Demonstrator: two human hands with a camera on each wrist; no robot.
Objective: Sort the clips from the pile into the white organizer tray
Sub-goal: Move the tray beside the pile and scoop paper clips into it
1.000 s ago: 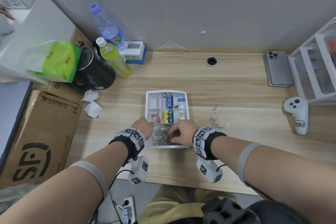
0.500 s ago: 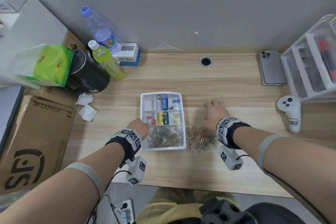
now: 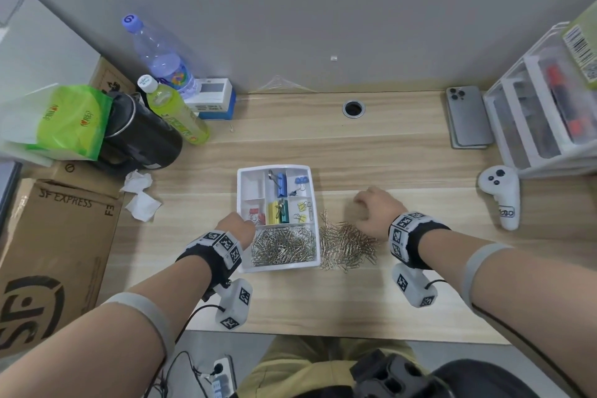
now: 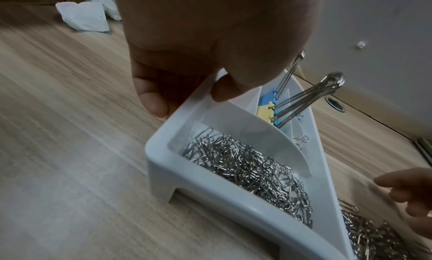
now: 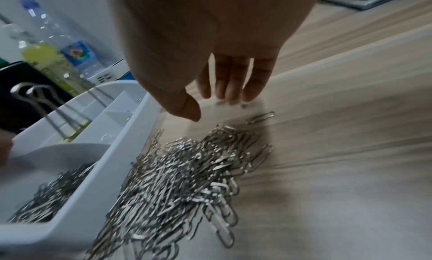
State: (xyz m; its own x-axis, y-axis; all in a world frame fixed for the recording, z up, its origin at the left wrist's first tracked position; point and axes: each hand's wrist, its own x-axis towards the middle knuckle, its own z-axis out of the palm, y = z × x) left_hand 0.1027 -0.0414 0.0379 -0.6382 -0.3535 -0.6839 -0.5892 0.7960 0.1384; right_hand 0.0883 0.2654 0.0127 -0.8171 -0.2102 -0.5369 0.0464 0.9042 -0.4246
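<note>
The white organizer tray point(image 3: 318, 220) sits mid-desk; its wide front compartment holds silver paper clips point(image 3: 284, 247), and the small compartments hold coloured binder clips point(image 3: 281, 186). My left hand point(image 3: 239, 225) pinches the tray's left wall, thumb inside and fingers outside point(image 4: 187, 99). A loose pile of paper clips point(image 3: 347, 247) lies on the desk against the tray's right side point(image 5: 187, 171). My right hand point(image 3: 365, 207) hovers just beyond the pile, fingers point(image 5: 230, 90) straight and pointing down near the desk, holding nothing.
A white controller point(image 3: 500, 197), a phone point(image 3: 468, 116) and a clear drawer unit point(image 3: 542, 119) stand at the right. Bottles point(image 3: 176, 113), a black mug point(image 3: 142, 136), crumpled tissues point(image 3: 140, 197) and a cardboard box point(image 3: 48, 252) crowd the left.
My right hand left the tray's front compartment and swung right, beyond the loose pile. The left hand kept its hold on the tray's left wall.
</note>
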